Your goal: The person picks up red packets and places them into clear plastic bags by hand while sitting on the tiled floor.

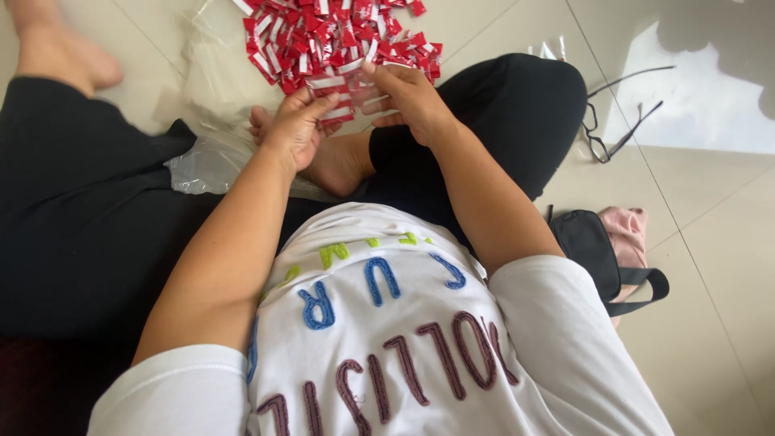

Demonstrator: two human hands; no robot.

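1. Head view, looking down on a person seated cross-legged on a pale tiled floor (pixel 710 242), in a white T-shirt (pixel 387 339) and black trousers (pixel 500 113).
2. Left hand (pixel 297 129), upper centre of frame: fingers curled, pinching a small stack of red-and-white sachets (pixel 335 101) between thumb and fingertips.
3. Right hand (pixel 408 93), just right of it: fingers closed on the same stack from the other side, thumb on top. The two hands nearly touch across the stack.
4. Loose pile of matching sachets (pixel 323 32) on the floor at top centre, directly beyond the hands and touching the held stack's far edge.
5. Clear plastic bag (pixel 206 153), crumpled, lies left of the hands, partly under the pile and against the person's bare foot (pixel 331 165).
6. Black-framed glasses (pixel 617 121) on the floor, upper right, well apart from the hands.
7. Black pouch with strap (pixel 597 254) at right edge, pink cloth (pixel 630 230) just behind it.
8. Another bare foot (pixel 60 48) at upper left.
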